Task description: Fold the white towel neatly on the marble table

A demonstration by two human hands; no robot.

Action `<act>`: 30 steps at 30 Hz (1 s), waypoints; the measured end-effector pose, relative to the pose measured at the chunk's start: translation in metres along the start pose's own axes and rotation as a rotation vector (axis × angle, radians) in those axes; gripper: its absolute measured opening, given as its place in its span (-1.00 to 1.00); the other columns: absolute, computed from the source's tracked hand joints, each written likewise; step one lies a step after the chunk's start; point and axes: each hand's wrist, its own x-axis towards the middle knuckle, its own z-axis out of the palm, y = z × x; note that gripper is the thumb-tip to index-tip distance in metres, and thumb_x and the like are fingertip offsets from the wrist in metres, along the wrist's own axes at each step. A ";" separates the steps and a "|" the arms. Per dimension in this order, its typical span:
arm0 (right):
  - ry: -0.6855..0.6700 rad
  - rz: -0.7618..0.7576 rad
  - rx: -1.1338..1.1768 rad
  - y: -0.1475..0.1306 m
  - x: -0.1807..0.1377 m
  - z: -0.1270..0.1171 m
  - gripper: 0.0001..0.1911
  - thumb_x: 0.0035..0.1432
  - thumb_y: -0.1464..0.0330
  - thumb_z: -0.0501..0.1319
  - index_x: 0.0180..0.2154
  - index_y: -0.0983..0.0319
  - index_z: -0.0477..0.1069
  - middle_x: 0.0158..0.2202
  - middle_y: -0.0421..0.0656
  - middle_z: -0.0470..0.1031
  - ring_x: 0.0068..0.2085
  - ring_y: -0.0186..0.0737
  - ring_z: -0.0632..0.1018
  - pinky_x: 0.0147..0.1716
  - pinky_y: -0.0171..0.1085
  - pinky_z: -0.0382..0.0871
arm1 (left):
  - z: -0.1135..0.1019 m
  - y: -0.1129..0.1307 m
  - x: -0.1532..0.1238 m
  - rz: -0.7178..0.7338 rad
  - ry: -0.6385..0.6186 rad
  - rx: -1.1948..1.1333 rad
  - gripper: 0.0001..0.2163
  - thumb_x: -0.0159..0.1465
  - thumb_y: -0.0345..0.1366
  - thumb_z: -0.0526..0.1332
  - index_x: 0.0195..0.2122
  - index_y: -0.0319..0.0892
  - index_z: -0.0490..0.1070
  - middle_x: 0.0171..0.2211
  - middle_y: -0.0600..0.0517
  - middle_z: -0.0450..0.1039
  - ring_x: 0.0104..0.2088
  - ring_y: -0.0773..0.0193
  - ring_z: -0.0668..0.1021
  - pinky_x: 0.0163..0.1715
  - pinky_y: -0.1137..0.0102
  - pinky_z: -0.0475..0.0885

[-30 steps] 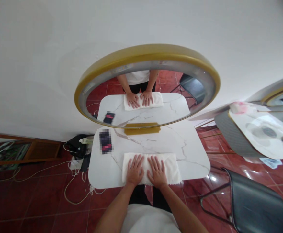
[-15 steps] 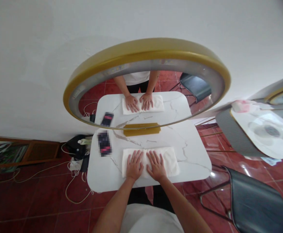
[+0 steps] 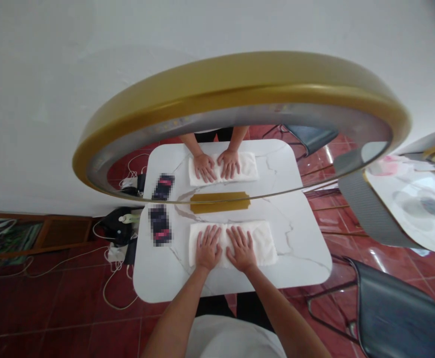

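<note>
A folded white towel [image 3: 264, 244] lies flat near the front of the white marbled table [image 3: 295, 268]. My left hand [image 3: 208, 247] rests palm down on the towel's left part, fingers stretched forward. Beside it, my right hand [image 3: 241, 248] lies flat on the middle of the towel, fingers slightly spread. A narrow strip of towel shows between the two thumbs. Both hands and the towel are reflected in the round, gold-framed mirror [image 3: 240, 94] behind.
The mirror's gold base [image 3: 219, 204] stands at the table's back. A pixelated dark item [image 3: 160, 226] lies at the left. A black chair [image 3: 396, 308] is at right, by another white table [image 3: 407, 199]. Cables and a black bag [image 3: 116, 226] sit on the left.
The view has shifted, so the mirror appears larger and reaches further right. With the towel, both hands sit slightly higher in the picture; they stay flat on it.
</note>
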 end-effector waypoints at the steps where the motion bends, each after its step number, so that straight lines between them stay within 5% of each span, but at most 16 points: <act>1: 0.002 0.002 -0.002 0.001 0.003 0.000 -0.27 0.17 0.27 0.01 0.32 0.15 -0.24 0.33 -0.15 -0.07 0.33 0.00 -0.07 0.24 0.13 -0.33 | 0.000 0.000 0.003 -0.004 0.003 0.001 -0.42 0.24 -0.32 0.03 0.30 0.02 -0.03 0.29 0.10 0.05 0.30 0.15 0.06 0.27 0.11 -0.14; 30: 0.019 -0.017 0.015 0.016 0.049 0.000 -0.22 0.17 0.23 0.02 0.32 0.16 -0.31 0.33 -0.16 -0.08 0.32 0.02 -0.07 0.24 0.12 -0.32 | 0.002 -0.004 0.041 -0.074 0.023 0.001 -0.39 0.22 -0.35 0.03 0.30 0.02 -0.06 0.29 0.13 0.05 0.30 0.16 0.06 0.28 0.11 -0.14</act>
